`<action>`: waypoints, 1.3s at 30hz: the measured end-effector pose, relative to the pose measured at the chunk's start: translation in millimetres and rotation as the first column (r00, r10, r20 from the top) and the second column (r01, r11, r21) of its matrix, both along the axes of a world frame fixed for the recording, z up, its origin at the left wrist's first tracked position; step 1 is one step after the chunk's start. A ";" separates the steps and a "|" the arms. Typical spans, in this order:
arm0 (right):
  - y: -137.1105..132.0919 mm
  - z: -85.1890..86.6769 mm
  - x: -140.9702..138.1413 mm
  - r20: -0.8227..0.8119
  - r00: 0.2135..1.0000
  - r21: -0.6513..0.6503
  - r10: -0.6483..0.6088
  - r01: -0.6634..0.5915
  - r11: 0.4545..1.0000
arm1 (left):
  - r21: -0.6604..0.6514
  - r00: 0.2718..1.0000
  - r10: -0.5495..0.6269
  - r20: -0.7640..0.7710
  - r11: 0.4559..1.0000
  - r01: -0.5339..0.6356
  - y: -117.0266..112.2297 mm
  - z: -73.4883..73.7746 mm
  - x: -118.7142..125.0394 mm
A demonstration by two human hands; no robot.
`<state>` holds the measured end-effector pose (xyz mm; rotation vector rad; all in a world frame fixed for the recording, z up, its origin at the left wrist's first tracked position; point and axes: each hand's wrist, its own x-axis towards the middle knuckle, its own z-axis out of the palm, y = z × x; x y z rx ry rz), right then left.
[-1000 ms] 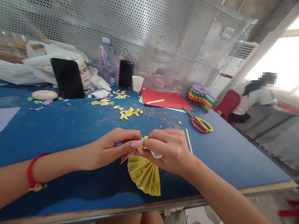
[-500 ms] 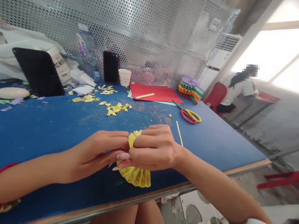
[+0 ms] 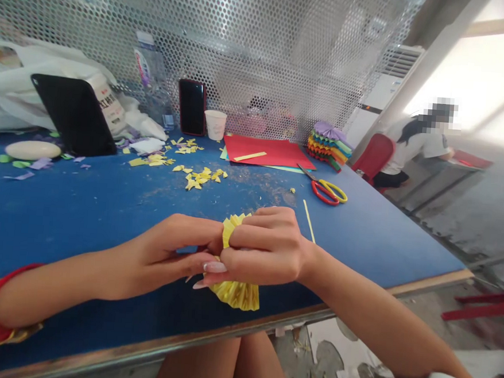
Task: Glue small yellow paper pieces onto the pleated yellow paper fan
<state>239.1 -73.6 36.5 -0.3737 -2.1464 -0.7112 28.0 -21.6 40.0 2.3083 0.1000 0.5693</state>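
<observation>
Bench (image 3: 103,213) in blue, pretty scuffed and dusty toward the middle, with a worn pale front edge. Near that edge, yellow pleated paper (image 3: 240,296), fanned out between left hand (image 3: 169,258) and right hand (image 3: 269,245). Left grip pinched together on the paper's side, right grip curled tight around the middle; can't make out the fingertips tucked behind. Farther back, a messy scatter of yellow scraps (image 3: 200,178), then red sheets (image 3: 280,152) with a yellow strip on top. Scissors (image 3: 317,184) just in front of those, red and yellow handles, plus a rainbow pleated stack (image 3: 327,143) near the back. Along the rear: plastic bag (image 3: 21,92), clear bottle (image 3: 153,81), upright phone (image 3: 192,107), paper cup (image 3: 215,125). Behind all that, a big perforated metal screen (image 3: 245,39). Off to the right, another person (image 3: 416,146) on a red chair (image 3: 375,157), bright window (image 3: 497,79) beyond. Floor (image 3: 420,307) grubby, with litter down below.
</observation>
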 end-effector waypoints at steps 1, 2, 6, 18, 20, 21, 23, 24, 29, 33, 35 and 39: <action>-0.7 0.4 0.2 0.001 1.000 0.005 -0.005 0.005 1.000 | -0.039 1.000 0.003 -0.030 0.999 -0.004 -0.6 1.0 0.0; -1.3 0.6 0.4 0.003 1.000 0.006 -0.007 0.007 1.000 | -0.076 0.998 0.000 -0.066 0.997 -0.005 -0.9 1.9 0.0; -2.3 -0.4 0.5 -0.012 1.000 -0.007 0.002 -0.002 1.000 | -0.179 0.989 -0.021 -0.149 0.984 -0.006 -0.6 5.2 0.6; -3.1 5.6 1.6 -0.038 0.995 -0.098 -0.091 0.087 0.991 | -0.078 0.999 0.015 -0.030 0.997 -0.018 2.1 7.4 -0.2; -2.9 6.5 2.5 -0.038 0.995 -0.103 -0.090 0.086 0.991 | 0.017 1.000 0.002 0.025 1.000 -0.003 4.1 4.4 -1.0; -2.7 6.5 2.7 -0.042 0.995 -0.102 -0.086 0.081 0.991 | 0.074 0.999 0.000 0.050 0.997 -0.004 4.9 2.9 -1.6; -2.1 6.0 2.5 -0.049 0.995 -0.095 -0.086 0.081 0.992 | 0.195 0.996 0.010 0.087 0.980 -0.027 6.0 0.4 -3.5; -1.8 5.7 2.4 -0.050 0.995 -0.090 -0.088 0.083 0.992 | 0.254 0.995 0.014 0.097 0.966 -0.038 6.4 -0.3 -4.6; -1.0 5.1 2.4 -0.021 0.995 -0.054 -0.095 0.094 0.994 | 0.529 0.995 -0.017 0.101 0.848 -0.039 6.9 0.3 -8.8; -0.8 5.1 3.2 -0.004 0.996 -0.045 -0.088 0.088 0.995 | 0.624 0.993 -0.039 0.112 0.780 -0.039 7.0 0.6 -8.0; -0.8 4.4 3.5 -0.004 0.997 -0.045 -0.083 0.083 0.996 | 0.620 0.993 -0.045 0.105 0.784 -0.030 6.6 0.1 -6.9; -1.3 2.6 3.8 -0.001 0.998 -0.014 -0.059 0.059 0.998 | 0.605 0.995 -0.069 0.066 0.796 0.016 3.8 1.3 -5.8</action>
